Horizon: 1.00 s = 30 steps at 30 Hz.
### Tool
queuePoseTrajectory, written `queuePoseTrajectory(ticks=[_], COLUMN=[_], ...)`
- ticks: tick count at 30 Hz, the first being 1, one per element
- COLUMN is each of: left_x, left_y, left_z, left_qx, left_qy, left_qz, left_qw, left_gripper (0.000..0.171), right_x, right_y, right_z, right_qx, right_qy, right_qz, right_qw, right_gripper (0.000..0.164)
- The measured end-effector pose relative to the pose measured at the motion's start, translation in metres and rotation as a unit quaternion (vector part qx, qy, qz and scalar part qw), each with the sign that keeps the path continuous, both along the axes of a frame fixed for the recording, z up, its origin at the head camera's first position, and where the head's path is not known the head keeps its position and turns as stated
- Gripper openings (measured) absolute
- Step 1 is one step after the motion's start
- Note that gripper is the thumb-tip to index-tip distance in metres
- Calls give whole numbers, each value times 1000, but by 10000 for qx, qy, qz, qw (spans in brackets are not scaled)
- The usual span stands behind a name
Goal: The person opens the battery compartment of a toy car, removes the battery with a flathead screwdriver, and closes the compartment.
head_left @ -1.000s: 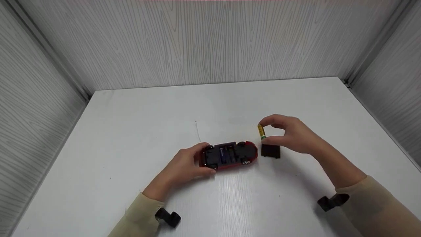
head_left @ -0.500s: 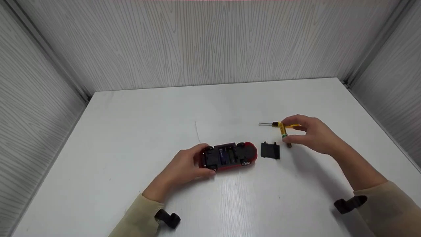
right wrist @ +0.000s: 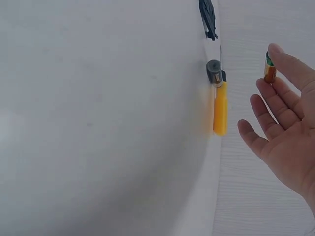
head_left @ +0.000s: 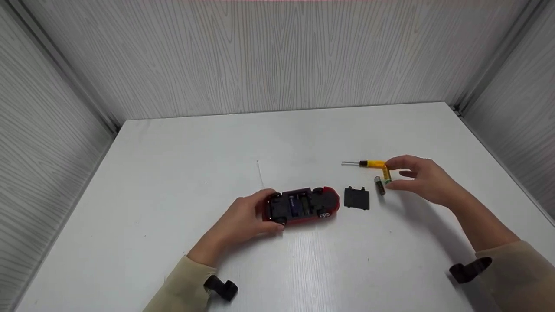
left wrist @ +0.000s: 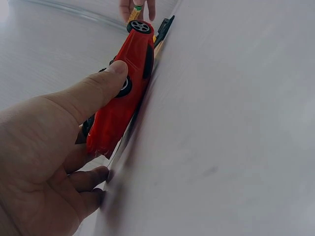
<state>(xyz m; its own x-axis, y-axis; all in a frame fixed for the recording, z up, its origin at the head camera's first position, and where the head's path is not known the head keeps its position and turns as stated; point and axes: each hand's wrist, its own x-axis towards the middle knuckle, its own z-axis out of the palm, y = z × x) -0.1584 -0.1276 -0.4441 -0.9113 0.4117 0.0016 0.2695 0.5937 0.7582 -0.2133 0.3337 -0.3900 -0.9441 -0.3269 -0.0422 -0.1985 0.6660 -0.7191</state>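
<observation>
Red car [head_left: 314, 202]: wheels up, frame centre, unmoved, clamped between my left hand's [head_left: 243, 219] thumb and fingers. Screwdriver [head_left: 370, 164]: right of centre, now uncovered. Black cover [head_left: 357, 198]: off, beside car. Dark battery [head_left: 380, 185]: loose, right of cover. Yellow battery [head_left: 386, 174]: pinched in my right hand [head_left: 427, 178], shifted rightward; I'd judge it's not being fitted right now.
</observation>
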Motion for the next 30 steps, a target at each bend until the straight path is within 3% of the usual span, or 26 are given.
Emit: queuePoseTrajectory(ticks=[15, 30], left_x=[1, 0], left_y=[0, 1], left_z=[1, 0], left_qx=[-52, -45], left_qy=[11, 97], left_qz=[18, -20], left_qw=[10000, 9999], left_gripper=[80, 80], right_x=[-7, -13], right_y=[14, 14], right_z=[-14, -22], right_qx=[286, 668], right_qy=[-793, -662], right_qz=[-282, -222], right_qw=[9960, 9953], right_gripper=[57, 57])
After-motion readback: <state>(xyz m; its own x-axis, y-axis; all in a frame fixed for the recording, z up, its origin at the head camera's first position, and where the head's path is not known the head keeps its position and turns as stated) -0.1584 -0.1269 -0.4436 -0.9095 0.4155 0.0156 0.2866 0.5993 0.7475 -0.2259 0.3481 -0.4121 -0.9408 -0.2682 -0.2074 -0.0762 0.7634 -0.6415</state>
